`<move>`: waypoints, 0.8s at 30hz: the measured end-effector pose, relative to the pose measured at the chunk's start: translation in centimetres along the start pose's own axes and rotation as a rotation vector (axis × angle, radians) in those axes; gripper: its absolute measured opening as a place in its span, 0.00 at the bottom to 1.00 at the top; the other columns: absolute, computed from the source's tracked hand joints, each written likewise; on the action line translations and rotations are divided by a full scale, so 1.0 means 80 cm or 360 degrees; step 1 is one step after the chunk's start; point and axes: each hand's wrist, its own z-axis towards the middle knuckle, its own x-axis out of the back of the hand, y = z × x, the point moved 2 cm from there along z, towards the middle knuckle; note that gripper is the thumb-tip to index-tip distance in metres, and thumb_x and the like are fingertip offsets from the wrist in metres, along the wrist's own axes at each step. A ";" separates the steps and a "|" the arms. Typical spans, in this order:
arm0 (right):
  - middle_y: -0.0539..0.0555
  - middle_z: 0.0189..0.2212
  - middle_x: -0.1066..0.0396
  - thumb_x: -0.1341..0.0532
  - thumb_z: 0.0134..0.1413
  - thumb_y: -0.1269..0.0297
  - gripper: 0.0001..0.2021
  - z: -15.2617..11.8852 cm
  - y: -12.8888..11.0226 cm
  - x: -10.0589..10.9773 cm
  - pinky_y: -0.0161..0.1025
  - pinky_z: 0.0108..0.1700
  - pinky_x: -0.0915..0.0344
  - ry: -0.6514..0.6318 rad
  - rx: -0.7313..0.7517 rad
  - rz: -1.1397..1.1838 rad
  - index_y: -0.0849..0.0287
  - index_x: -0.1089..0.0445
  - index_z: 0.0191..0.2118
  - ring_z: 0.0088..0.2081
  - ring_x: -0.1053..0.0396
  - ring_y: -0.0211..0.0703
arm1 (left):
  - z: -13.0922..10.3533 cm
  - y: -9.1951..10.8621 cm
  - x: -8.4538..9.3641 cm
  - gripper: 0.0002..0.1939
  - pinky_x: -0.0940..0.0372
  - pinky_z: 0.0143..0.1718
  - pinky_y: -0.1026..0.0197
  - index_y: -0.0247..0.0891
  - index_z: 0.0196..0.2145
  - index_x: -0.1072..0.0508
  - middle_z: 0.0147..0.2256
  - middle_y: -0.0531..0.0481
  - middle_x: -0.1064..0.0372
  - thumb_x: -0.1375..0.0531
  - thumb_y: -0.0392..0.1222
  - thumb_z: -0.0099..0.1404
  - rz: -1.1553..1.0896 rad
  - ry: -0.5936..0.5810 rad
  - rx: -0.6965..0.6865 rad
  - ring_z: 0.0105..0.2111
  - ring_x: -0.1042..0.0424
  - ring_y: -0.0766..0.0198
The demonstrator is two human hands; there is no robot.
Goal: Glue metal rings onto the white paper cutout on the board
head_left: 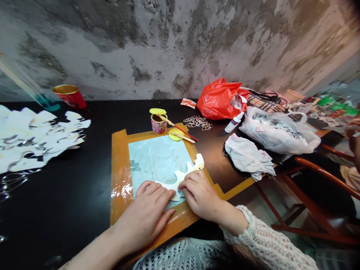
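A white, wavy-edged cut-out piece (182, 176) that looks like paper or card lies on a pale blue sheet (154, 157), which is framed with brown tape (119, 176) on the black table. My left hand (150, 206) rests over the piece's left end, its fingers laid down together and the thumb apart. Over the piece's near middle, my right hand (199, 191) has its fingers curled and pressed onto the edge. The fingertips hide part of it. Beyond the sheet stands a small open tub (159, 125) with a brush (165, 120) across it. A flat stick (184, 138) lies on a yellow lid (174, 135).
At left are a heap of white cut-outs (36, 138), metal rings (17, 182) and a red cup (70, 96). Toward the right are more rings (198, 122), a red bag (221, 99), a bottle (234, 122), a white cloth (249, 153), a white bag (278, 131) and a chair (323, 187).
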 end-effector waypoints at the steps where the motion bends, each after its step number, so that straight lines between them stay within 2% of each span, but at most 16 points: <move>1: 0.58 0.36 0.32 0.47 0.61 0.75 0.09 0.000 0.000 -0.001 0.44 0.48 0.39 -0.0010 0.0001 -0.0014 0.62 0.29 0.38 0.43 0.40 0.48 | 0.000 0.000 0.000 0.12 0.47 0.52 0.47 0.40 0.49 0.32 0.42 0.47 0.29 0.46 0.42 0.69 0.0007 -0.0004 -0.0002 0.44 0.34 0.54; 10: 0.58 0.35 0.32 0.45 0.60 0.75 0.08 0.013 -0.005 -0.003 0.45 0.46 0.40 -0.0176 -0.0006 -0.0339 0.62 0.28 0.36 0.41 0.42 0.50 | 0.000 0.003 0.001 0.10 0.46 0.50 0.47 0.41 0.46 0.30 0.39 0.47 0.29 0.46 0.42 0.69 0.0049 -0.0055 -0.0021 0.43 0.34 0.54; 13: 0.57 0.35 0.32 0.45 0.59 0.76 0.08 0.015 -0.006 -0.001 0.44 0.45 0.40 -0.0166 -0.0076 -0.0261 0.61 0.29 0.36 0.41 0.42 0.49 | 0.000 0.001 0.002 0.10 0.47 0.50 0.47 0.40 0.47 0.31 0.40 0.47 0.29 0.45 0.41 0.69 0.0027 -0.0025 -0.0029 0.42 0.34 0.54; 16: 0.55 0.35 0.32 0.46 0.59 0.78 0.09 0.012 -0.004 0.003 0.42 0.47 0.40 -0.0061 -0.0156 -0.0080 0.61 0.30 0.37 0.42 0.41 0.46 | -0.002 -0.002 0.003 0.10 0.46 0.50 0.48 0.39 0.47 0.31 0.40 0.47 0.29 0.45 0.41 0.69 -0.0027 0.0037 -0.0019 0.42 0.34 0.55; 19: 0.55 0.35 0.32 0.46 0.61 0.76 0.09 0.009 -0.004 0.005 0.42 0.48 0.41 -0.0020 -0.0097 -0.0014 0.61 0.30 0.37 0.42 0.41 0.45 | -0.002 -0.003 0.004 0.09 0.46 0.49 0.48 0.40 0.45 0.31 0.39 0.48 0.29 0.46 0.41 0.70 -0.0050 0.0062 0.0001 0.40 0.33 0.56; 24: 0.55 0.35 0.34 0.44 0.60 0.74 0.09 0.009 -0.004 0.001 0.43 0.47 0.41 -0.0134 0.0017 -0.0104 0.59 0.27 0.38 0.42 0.42 0.47 | 0.001 -0.001 0.004 0.10 0.47 0.49 0.48 0.41 0.45 0.28 0.38 0.48 0.28 0.47 0.41 0.70 -0.0007 0.0011 0.0003 0.40 0.33 0.56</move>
